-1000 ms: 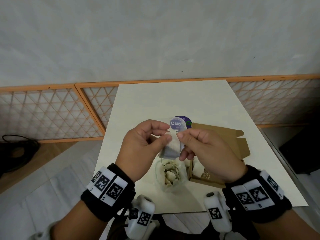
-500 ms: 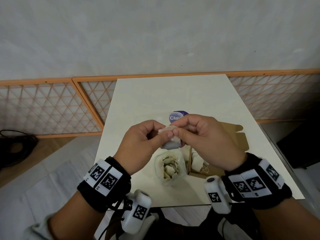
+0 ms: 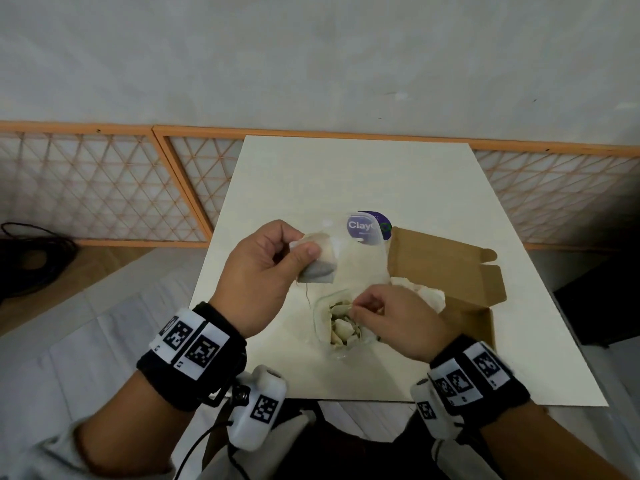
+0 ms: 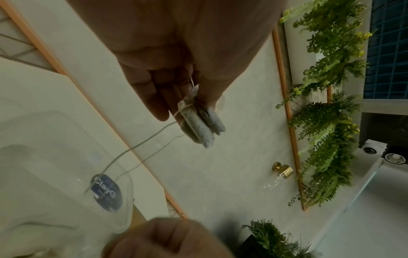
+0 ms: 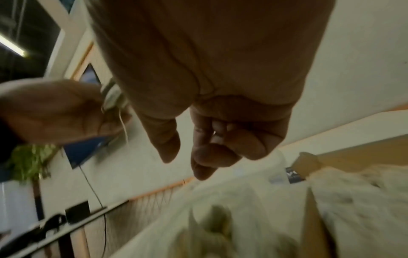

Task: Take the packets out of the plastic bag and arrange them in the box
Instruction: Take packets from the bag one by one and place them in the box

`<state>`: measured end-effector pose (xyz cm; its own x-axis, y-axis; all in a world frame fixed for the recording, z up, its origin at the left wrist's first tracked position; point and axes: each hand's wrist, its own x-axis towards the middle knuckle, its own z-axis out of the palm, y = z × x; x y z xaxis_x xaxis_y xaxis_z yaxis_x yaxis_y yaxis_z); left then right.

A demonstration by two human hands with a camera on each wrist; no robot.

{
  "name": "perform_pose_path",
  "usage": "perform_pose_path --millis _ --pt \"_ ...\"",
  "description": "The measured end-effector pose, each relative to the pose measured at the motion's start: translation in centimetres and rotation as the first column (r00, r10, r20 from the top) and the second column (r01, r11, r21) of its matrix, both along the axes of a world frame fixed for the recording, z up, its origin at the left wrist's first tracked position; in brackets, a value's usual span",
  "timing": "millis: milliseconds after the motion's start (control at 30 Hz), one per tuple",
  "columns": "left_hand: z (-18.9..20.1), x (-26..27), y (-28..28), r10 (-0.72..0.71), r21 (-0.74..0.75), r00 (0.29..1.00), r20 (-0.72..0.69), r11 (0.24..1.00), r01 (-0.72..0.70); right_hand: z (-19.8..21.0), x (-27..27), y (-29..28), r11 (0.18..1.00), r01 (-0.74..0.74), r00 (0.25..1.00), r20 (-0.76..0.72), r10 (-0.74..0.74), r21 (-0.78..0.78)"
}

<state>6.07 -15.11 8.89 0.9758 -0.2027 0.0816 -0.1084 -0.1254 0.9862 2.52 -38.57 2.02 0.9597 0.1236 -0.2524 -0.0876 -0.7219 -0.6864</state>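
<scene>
We've got the left hand up above the desk, thumb and curled fingers pinching a pale tea-bag packet by its upper part, and from the left wrist view that packet looks like two bags pressed together, with thin strings trailing off them towards the plastic bag. Over to the right hand, low at the mouth of the clear plastic bag, fingers bunched together with the tips at the bag's rim; the right wrist view is smeared, so we can't say for sure whether those fingers have hold of a string, the bag's edge, or nothing. The bag lies on the desk between the two hands, its round purple "Clay" label at the far end, and more packets heaped inside near the opening. Just beside it on the right sits the open cardboard box, flaps spread wide, with white packets already lying in it, partly behind the right hand. Black wrist bands with square markers on both arms.
</scene>
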Motion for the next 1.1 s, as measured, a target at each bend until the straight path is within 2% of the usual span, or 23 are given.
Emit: perform_pose_path --millis 133,300,400,500,700,800,967,1100 --pt "-1.0 -0.3 0.9 -0.001 0.022 0.999 -0.036 1.000 0.001 -2.8 -0.2 0.8 0.988 -0.018 0.995 -0.102 0.002 -0.155" --pt "-2.1 -0.8 1.3 0.013 0.035 0.998 -0.068 0.999 -0.011 -4.0 -0.1 1.0 0.992 0.012 0.998 -0.065 -0.020 -0.125" --pt "-2.4 -0.9 1.3 0.004 0.045 0.996 -0.087 0.999 -0.001 -3.5 0.1 0.4 0.997 0.037 0.999 -0.035 -0.040 -0.063" --pt "-2.9 -0.9 1.3 -0.032 0.113 0.996 -0.085 0.993 0.042 -2.3 0.1 -0.5 0.989 0.124 0.992 -0.030 -0.122 0.078" --pt "-3.5 -1.5 0.8 -0.101 0.213 0.991 -0.086 0.970 0.117 0.9 -1.3 -3.0 0.925 0.208 0.978 -0.037 -0.207 0.318" --pt "-3.3 -1.6 0.0 -0.153 0.247 0.983 -0.101 0.953 0.174 1.7 -2.0 -4.1 0.888 0.257 0.965 -0.058 -0.254 0.382" --pt "-2.4 -2.1 -1.9 -0.392 0.304 0.893 -0.222 0.842 0.446 3.2 -3.0 -4.7 0.851 0.264 0.962 -0.061 -0.266 0.455" --pt "-1.4 -2.1 -3.8 -0.461 0.202 0.852 -0.246 0.836 0.511 4.4 -3.5 -4.8 0.834 0.226 0.968 -0.018 -0.251 0.504"
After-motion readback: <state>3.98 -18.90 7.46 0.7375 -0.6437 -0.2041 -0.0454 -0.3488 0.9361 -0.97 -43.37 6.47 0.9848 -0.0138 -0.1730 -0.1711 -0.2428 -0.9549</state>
